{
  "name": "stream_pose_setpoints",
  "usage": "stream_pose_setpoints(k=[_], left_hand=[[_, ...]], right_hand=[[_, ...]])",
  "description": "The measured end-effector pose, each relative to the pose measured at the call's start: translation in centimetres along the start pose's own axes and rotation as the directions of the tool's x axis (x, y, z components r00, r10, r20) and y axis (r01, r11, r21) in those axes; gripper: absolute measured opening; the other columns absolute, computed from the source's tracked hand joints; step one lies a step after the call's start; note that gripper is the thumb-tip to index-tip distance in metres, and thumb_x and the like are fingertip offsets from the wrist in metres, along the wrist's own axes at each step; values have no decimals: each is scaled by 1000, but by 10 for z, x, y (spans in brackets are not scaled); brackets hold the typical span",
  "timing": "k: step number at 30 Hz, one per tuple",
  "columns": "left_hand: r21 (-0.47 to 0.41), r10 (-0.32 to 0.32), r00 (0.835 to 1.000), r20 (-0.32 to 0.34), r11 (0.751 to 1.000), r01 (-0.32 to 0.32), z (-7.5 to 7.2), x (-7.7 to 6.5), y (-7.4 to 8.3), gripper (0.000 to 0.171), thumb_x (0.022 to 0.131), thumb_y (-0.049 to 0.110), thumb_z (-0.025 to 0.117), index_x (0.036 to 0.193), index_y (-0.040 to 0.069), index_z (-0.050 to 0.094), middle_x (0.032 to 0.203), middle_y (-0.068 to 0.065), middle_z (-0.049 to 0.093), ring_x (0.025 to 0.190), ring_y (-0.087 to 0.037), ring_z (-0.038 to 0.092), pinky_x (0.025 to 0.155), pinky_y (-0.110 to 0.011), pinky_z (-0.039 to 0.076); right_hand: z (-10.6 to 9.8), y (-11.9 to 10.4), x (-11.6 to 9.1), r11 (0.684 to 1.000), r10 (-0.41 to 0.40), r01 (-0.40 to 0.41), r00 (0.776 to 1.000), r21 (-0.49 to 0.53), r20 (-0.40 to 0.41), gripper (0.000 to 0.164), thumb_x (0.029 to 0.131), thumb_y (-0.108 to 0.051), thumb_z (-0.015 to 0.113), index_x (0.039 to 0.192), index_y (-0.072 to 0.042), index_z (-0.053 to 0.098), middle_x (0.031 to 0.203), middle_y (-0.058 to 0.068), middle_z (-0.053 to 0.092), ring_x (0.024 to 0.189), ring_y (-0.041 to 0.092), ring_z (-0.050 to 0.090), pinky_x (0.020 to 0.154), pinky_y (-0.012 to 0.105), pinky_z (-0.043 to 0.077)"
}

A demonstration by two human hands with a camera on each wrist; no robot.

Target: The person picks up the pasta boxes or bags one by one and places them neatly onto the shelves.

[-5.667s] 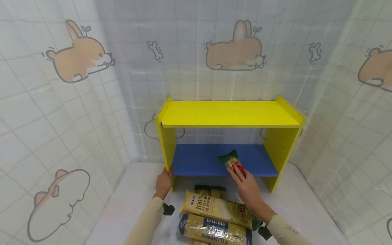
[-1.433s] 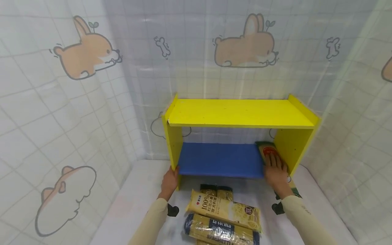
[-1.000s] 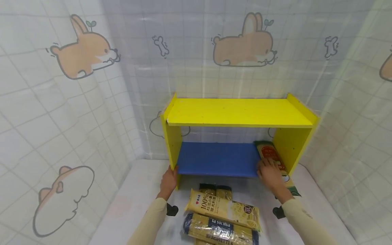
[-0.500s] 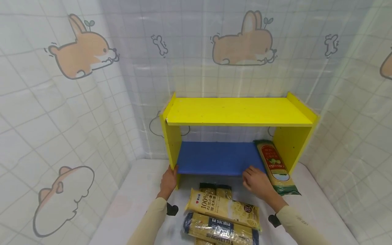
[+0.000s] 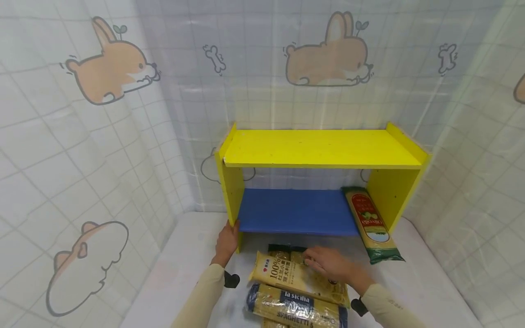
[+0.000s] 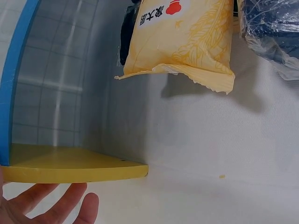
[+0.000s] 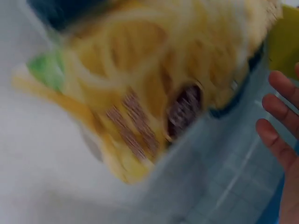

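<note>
My left hand (image 5: 226, 241) holds the lower front edge of the left side panel of a yellow-and-blue shelf (image 5: 324, 148). In the left wrist view its fingers (image 6: 65, 205) lie along the panel's outer face. My right hand (image 5: 330, 264) is over a yellow pasta bag (image 5: 283, 275), holding nothing. The right wrist view shows those fingers (image 7: 275, 109) spread and apart from the bag, which is blurred. On the right end of the blue board (image 5: 293, 212), a green-and-red pasta packet (image 5: 371, 223) lies lengthwise, its near end jutting past the front edge.
A spaghetti pack (image 5: 295, 307) with blue ends lies in front of the yellow bag. Dark-topped packs (image 5: 280, 249) show behind and beneath it on the white table (image 5: 164, 273). A patterned curtain (image 5: 262, 91) hangs behind the shelf and along both sides.
The right hand set the green-and-red packet on the blue board's right end, let go, and moved left and down over the yellow bag. The left hand stayed on the panel.
</note>
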State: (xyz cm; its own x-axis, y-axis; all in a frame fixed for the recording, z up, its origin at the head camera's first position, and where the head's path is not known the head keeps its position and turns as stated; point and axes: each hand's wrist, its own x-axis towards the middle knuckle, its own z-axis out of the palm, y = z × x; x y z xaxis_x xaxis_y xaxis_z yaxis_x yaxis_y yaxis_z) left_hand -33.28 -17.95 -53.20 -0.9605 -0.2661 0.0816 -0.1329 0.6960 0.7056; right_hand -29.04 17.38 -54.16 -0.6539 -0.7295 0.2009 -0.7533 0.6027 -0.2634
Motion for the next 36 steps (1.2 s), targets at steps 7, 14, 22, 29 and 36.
stream_pose_setpoints(k=[7, 14, 22, 29, 36], left_hand=[[-8, -6, 1000, 2, 1000, 6, 0, 1, -1, 46, 110, 45, 35, 129, 6, 53, 98, -19, 64, 83, -34, 62, 69, -49, 49], [-12, 10, 1000, -3, 1000, -10, 0, 1, -2, 44, 110, 42, 37, 128, 5, 53, 99, -20, 65, 84, -35, 64, 71, -52, 51], [-14, 12, 1000, -6, 1000, -12, 3, 2, -2, 45, 110, 43, 36, 126, 5, 53, 97, -19, 64, 82, -33, 64, 68, -49, 50], [-19, 13, 1000, 2, 1000, -13, 5, 3, -5, 44, 110, 43, 37, 123, 5, 54, 91, -17, 62, 76, -29, 61, 63, -43, 46], [-18, 14, 1000, -2, 1000, -14, 4, 4, -4, 43, 110, 43, 36, 123, 6, 54, 91, -16, 62, 76, -29, 61, 62, -42, 46]], right_hand=[[19, -9, -6, 1000, 5, -9, 989, 21, 145, 55, 104, -50, 52, 147, -14, 52, 147, 8, 57, 130, 29, 59, 105, 54, 50], [29, -8, -13, 994, 55, -76, 967, 77, 249, 82, 94, -67, 58, 157, -20, 38, 163, 10, 38, 148, 41, 41, 106, 70, 42], [31, -7, -15, 995, 28, -48, 972, 82, 233, 78, 98, -59, 59, 158, -16, 35, 163, 14, 37, 145, 42, 42, 105, 69, 44], [31, -5, -16, 989, 22, -60, 963, 135, 269, 78, 98, -55, 62, 159, -15, 34, 162, 16, 37, 146, 47, 38, 105, 75, 39], [27, -4, -13, 986, -14, -33, 960, 164, 278, 80, 98, -51, 64, 159, -10, 33, 161, 19, 38, 146, 50, 37, 109, 74, 34]])
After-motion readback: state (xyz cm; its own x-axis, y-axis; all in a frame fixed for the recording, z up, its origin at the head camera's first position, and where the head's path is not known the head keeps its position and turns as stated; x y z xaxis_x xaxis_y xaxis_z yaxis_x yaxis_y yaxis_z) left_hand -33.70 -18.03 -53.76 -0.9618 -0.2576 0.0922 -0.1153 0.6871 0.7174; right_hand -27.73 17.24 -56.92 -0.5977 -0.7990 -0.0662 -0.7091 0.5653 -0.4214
